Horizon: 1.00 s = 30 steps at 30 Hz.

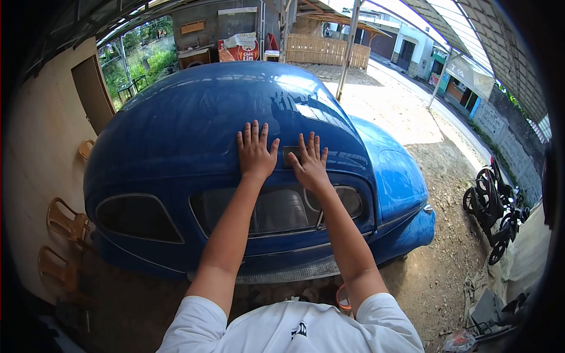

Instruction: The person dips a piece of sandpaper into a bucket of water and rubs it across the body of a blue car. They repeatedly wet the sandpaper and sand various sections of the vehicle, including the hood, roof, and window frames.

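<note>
A dark blue rounded car point(194, 117) fills the middle of the head view, with its side windows point(276, 209) toward me. Both my arms reach out over its roof. My left hand point(257, 154) lies flat there, fingers stretched and spread, above the middle window. To its right, my right hand point(310, 162) is also flat with fingers spread. Its thumb side overlaps a dark, flat rectangular piece point(289, 156) on the roof, partly hidden by the hand. Wet-looking streaks point(285, 101) mark the paint beyond my fingertips.
Brown plastic chairs point(67, 220) line the wall at left. A motorcycle point(494, 203) stands at right on the dirt ground point(438, 235). Below my right arm is a reddish bucket point(343, 297). A metal post point(348, 50) and bamboo fence point(321, 50) stand behind the car.
</note>
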Tool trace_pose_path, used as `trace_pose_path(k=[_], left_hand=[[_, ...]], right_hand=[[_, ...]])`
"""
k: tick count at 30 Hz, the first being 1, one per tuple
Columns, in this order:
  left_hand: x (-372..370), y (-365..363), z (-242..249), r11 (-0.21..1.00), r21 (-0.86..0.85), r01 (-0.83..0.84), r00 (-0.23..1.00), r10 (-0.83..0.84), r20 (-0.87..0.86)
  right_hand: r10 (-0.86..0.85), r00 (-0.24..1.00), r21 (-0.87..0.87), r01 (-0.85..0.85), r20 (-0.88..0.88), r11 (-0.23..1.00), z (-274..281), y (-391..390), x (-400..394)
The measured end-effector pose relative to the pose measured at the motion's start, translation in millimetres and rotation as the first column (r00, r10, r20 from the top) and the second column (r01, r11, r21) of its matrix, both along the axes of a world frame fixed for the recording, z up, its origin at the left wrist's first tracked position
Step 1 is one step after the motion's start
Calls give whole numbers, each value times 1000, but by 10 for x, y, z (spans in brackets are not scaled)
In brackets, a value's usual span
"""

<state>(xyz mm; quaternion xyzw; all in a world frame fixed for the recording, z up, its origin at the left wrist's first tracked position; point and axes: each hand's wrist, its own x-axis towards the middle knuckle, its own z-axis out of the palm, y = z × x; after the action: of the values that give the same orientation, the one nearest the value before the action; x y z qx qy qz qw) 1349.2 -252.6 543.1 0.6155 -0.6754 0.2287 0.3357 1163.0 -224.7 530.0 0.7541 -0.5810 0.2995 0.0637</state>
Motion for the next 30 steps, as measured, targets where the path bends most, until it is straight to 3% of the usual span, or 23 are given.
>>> trace_pose_path(k=[2,5,6,8,10,13,15,16,20,29,30], left_hand=[[43,39,148,999,50,-13,998,9,68],[170,75,497,975,209,83,992,-100,75],[264,12,581,952,276,132,986,-155,63],[480,-212,548,967,175,185,964,-213,157],[613,-343,522,973,169,155,952,-193,237],[617,-514,479,984,145,106,965,-137,223],[575,-605,607,949,306,73,967,-142,210],[547,-654,688,923,380,55,969,-141,203],[529,-1028,892,900,435,17,984,-93,153],[456,-1438,988,894,443,-64,992,8,127],[473,-1446,964,890,451,-67,991,7,133]], right_hand=[[41,995,-186,-57,-91,981,22,3,-113],[217,913,-60,-252,-345,966,199,-38,-222],[261,898,-30,-290,-353,957,234,-79,-224],[357,859,41,-369,-368,929,259,-179,-205],[338,883,57,-339,-325,939,288,-259,-146],[297,926,42,-296,-233,954,333,-416,-69],[281,958,-23,-283,-65,959,332,-610,-5],[208,969,-39,-215,-134,976,360,-734,19],[85,991,70,-78,-104,994,551,-1341,-48],[32,993,345,10,-115,939,961,-2822,-196],[113,985,324,-67,-127,944,898,-2806,-88]])
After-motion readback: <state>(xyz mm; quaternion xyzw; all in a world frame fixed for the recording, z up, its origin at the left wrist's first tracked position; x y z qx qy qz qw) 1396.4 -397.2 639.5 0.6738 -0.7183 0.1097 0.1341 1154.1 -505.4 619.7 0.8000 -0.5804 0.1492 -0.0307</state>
